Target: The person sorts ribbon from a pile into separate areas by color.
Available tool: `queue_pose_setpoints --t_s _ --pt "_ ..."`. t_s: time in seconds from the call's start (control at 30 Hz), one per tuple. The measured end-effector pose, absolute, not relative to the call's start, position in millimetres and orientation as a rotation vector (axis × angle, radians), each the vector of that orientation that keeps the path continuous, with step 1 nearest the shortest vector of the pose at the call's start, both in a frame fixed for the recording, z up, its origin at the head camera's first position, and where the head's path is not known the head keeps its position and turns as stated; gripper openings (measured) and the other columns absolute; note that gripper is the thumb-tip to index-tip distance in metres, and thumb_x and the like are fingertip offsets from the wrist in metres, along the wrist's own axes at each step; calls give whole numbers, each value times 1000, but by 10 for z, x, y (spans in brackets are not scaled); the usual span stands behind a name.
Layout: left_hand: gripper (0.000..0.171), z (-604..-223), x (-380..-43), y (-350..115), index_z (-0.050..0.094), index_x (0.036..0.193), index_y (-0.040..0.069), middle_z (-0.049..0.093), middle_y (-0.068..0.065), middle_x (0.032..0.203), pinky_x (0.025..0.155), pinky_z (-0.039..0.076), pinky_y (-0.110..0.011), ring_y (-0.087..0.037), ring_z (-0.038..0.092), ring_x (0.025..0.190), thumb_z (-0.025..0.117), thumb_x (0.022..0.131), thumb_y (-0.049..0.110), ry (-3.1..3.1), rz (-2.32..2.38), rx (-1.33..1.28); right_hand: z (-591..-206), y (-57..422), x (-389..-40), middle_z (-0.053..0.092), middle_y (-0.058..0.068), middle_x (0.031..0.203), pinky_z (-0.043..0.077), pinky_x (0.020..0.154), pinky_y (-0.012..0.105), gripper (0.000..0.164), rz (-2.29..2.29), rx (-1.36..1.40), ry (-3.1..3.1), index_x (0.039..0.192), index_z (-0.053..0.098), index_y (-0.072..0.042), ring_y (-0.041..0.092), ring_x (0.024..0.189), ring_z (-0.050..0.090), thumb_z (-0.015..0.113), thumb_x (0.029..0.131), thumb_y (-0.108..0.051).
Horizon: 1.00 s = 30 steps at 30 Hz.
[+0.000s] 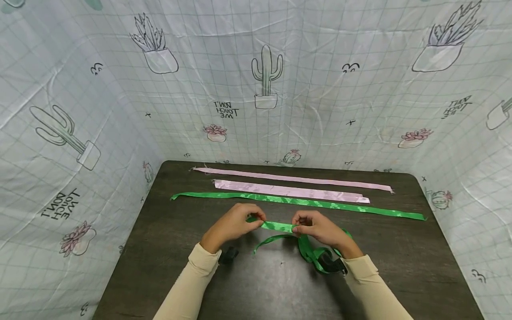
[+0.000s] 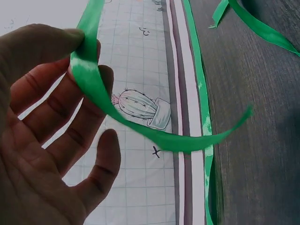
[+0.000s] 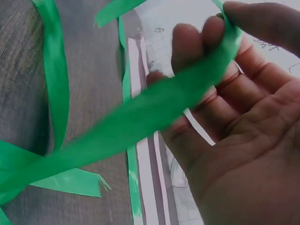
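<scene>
A shiny green ribbon (image 1: pixel 277 226) is stretched between my two hands above the dark table. My left hand (image 1: pixel 238 221) pinches it between thumb and forefinger; in the left wrist view a loose end of the ribbon (image 2: pixel 176 142) curves away past the fingers. My right hand (image 1: pixel 318 227) pinches the same ribbon a short way to the right. From there a long tail of ribbon (image 3: pixel 140 112) hangs down and gathers in loops under the right wrist. A frayed ribbon end shows in the right wrist view.
Behind my hands, another green ribbon (image 1: pixel 296 201) lies straight across the table (image 1: pixel 160 266). Beyond it lie a wide pink ribbon (image 1: pixel 288 191) and a narrow pink ribbon (image 1: pixel 296 179). A cactus-printed cloth (image 1: pixel 320 98) hangs around the back and sides.
</scene>
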<state>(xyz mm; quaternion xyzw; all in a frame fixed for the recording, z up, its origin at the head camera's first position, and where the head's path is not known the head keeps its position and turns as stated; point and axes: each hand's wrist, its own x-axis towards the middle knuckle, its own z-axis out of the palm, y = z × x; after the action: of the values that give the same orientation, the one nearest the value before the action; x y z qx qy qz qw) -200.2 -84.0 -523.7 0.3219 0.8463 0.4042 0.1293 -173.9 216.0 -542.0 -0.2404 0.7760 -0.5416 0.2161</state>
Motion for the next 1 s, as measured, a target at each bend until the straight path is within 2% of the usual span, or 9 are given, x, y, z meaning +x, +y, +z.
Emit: queue_pose_setpoints --t_s 0.1,0.2,0.33,0.53,0.8,1.0 --pt "9 -5234 -2010 -878 78 107 13 75 2 102 89 58 -38 -12 66 95 72 100 12 2419 1195 894 -5397 2219 -1738 62 15 83 54 67 40 13 -1520 -643 2151 99 65 0 26 70 58 62 105 -11" --pt "11 -5229 -2024 -935 78 109 13 74 0 103 85 58 -34 -10 64 94 72 100 13 2376 1212 867 -5372 2285 -1737 59 12 82 51 64 38 13 -1519 -620 2157 98 64 0 30 68 52 62 105 -10" --pt "11 -5224 -2049 -1022 78 108 11 74 -2 102 75 55 -26 -9 62 86 71 101 14 2271 1276 831 -5334 2388 -1743 55 4 81 48 64 33 10 -1515 -599 2162 97 62 0 22 66 48 61 105 -7" --pt "11 -5264 -2092 -1120 76 106 3 73 -13 100 68 56 -29 -12 62 74 68 101 8 2055 1443 804 -5270 2566 -1740 52 -4 78 46 60 32 8 -1541 -601 2171 97 61 2 14 64 45 60 104 -3" --pt "16 -5304 -2128 -1256 73 113 -1 72 -19 110 72 59 -35 -15 66 84 66 99 2 1993 1483 759 -5200 2800 -1727 54 -2 86 47 64 40 9 -1572 -587 2187 97 59 2 19 68 49 61 104 -4" --pt "18 -5282 -2159 -1403 71 115 -4 71 -19 111 78 60 -30 -19 68 93 67 98 0 1969 1525 695 -5124 2969 -1710 59 -1 94 50 68 39 10 -1614 -534 2157 99 59 6 18 73 56 59 105 -2"
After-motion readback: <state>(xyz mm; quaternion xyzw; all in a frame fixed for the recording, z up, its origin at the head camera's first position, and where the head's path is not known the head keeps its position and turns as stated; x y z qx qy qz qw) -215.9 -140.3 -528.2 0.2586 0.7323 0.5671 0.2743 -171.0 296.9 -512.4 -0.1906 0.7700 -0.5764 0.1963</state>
